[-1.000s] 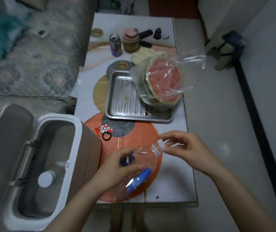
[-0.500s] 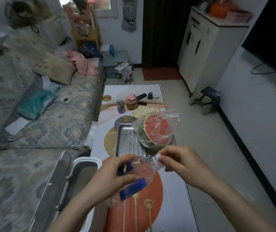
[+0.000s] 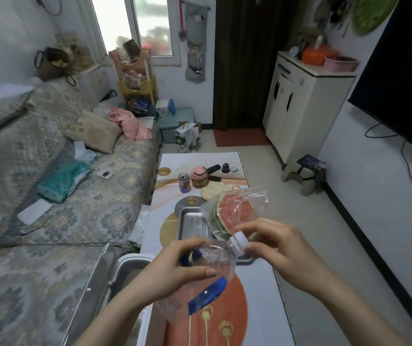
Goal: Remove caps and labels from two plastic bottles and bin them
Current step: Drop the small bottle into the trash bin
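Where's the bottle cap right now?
Head view, lower centre: the white cap is on the bottle, which the left hand grips, with the right hand's fingertips around it, in front of the bagged watermelon.

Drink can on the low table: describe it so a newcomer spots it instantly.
Find the long low table running beside the sofa. Toward its far end, beyond the metal tray, stands the drink can, upright, just left of a pink-lidded jar. It alone there is blue and metallic.

No legible text — blue bottle label [image 3: 206, 297] and green-white carton [image 3: 185, 136] print too blurred.
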The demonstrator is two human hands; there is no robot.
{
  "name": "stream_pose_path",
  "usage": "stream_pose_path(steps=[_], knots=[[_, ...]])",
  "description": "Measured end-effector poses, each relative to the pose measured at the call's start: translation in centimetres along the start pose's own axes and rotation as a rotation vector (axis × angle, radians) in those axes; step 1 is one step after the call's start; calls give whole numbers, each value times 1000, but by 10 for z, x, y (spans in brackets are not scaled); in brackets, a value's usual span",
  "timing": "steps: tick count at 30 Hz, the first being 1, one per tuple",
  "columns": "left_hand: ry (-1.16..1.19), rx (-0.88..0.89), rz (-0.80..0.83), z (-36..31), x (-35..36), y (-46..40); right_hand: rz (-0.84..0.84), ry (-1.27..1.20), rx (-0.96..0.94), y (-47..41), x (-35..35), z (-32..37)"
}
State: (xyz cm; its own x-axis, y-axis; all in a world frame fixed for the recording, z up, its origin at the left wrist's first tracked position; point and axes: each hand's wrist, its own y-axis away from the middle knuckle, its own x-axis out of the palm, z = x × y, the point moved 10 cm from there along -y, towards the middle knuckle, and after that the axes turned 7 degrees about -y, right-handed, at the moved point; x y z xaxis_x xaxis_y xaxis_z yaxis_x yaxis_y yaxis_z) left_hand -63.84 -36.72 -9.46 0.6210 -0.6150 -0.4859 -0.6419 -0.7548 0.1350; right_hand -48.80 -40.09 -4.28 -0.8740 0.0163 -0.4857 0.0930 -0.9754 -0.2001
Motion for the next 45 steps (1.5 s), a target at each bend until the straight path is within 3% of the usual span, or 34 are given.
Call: stream_pose_path(steps=[3,7,9,13,16,19,21,26,31,34,37,41,45], knots=[[139,-62,67,5,6,4,85,46,-6,0,3,4],[265,-41,143,-7,10,6,174,-86,-5,0,-2,12],[190,-8,109,-13,8,6,149,-50,-42,1,-4,15],[-202,28,-144,-15,-10,5,51,99,-49,8,5,7],[-117,15,-20,-10,1,5,68,50,15,12,10,-2],[25,-28,107,-3,10,8,143,-156,35,16,10,-2],[99,-65,126,0,12,10,147,-102,-21,17,5,5],[147,-51,116,0,20,15,7,12,-110,24,10,18],[-79,-15,-42,1,11,19,-130,-17,-72,33,17,10],[137,-33,109,2,19,26,-13,-147,-45,31,20,11],[259,-72,177,6,21,30,118,2,-103,30,29,19],[289,-9,146,10,23,35,135,81,-131,29,36,21],[142,75,33,19,14,43,154,53,-107,31,55,14]])
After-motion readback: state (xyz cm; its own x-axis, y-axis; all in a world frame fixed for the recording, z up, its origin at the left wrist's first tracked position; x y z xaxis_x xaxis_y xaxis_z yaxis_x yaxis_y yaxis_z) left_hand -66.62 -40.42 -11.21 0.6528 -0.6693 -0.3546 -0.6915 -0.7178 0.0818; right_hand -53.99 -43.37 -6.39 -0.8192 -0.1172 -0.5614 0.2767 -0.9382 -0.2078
